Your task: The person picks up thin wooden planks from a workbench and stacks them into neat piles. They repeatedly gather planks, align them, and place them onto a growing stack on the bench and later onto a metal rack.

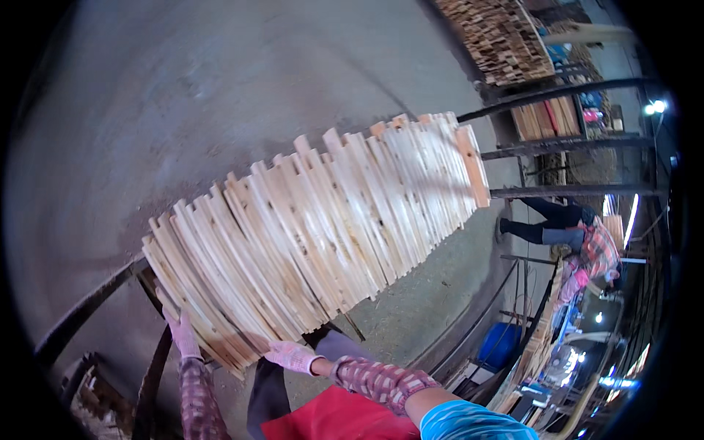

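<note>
A long row of pale wooden strips (pixel 315 220) lies side by side on a dark metal frame, their ends uneven. Both my hands wear pinkish gloves, with checked sleeves over the forearms. At the left end of the row, my left hand (pixel 183 335) is closed around the ends of the outermost strips. My right hand (pixel 295 357) grips the near ends of strips at the same end of the row, fingers partly hidden against the wood. One reddish-brown board (pixel 474 166) lies across the far right end of the row.
Dark metal bars (pixel 572 145) extend beyond the row's far end. Stacked wood (pixel 499 40) stands at upper right. Another person (pixel 579 235) in a checked shirt bends by a bench at right, near a blue drum (pixel 500 343). Concrete floor (pixel 220 81) spreads behind the strips.
</note>
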Available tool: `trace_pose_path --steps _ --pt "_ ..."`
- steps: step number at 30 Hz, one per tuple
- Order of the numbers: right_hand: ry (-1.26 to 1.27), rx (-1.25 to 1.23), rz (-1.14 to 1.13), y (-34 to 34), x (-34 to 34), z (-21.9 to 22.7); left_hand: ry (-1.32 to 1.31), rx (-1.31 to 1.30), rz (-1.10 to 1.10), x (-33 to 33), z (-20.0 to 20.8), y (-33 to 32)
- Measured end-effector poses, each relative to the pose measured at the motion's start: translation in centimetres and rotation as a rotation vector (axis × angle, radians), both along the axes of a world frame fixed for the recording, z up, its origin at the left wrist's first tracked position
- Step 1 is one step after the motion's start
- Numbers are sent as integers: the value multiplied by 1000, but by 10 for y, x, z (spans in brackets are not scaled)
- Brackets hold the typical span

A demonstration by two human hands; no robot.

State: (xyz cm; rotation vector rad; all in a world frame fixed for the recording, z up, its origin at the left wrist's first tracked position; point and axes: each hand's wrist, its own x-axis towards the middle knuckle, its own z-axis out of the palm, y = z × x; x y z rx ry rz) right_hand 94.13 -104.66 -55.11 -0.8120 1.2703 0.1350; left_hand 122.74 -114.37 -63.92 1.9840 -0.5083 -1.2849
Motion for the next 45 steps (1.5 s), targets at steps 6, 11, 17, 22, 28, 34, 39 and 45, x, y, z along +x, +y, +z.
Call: trace_pose_path --steps 6,11,17,22,28,34,39,45 --pt "-98 -33 -111 -17 -9 66 -150 -99 -244 -43 62 7" --pt "-40 -129 37 -17 -18 147 421 116 91 -155 172 8" --pt "51 -252 -376 18 -84 270 595 232 -337 -245 331 7" --pt "301 -363 -638 72 -117 330 439 422 -1184 -282 363 59" --pt "39 -400 -673 111 -155 344 305 285 -1391 -299 392 82" --pt "186 -501 -579 135 -235 343 354 406 -1174 -354 300 67" --pt "47 -517 -1050 193 -328 279 370 482 -973 -481 264 32" --pt "218 -359 -1685 280 -443 302 -477 -188 -1883 -690 373 23"
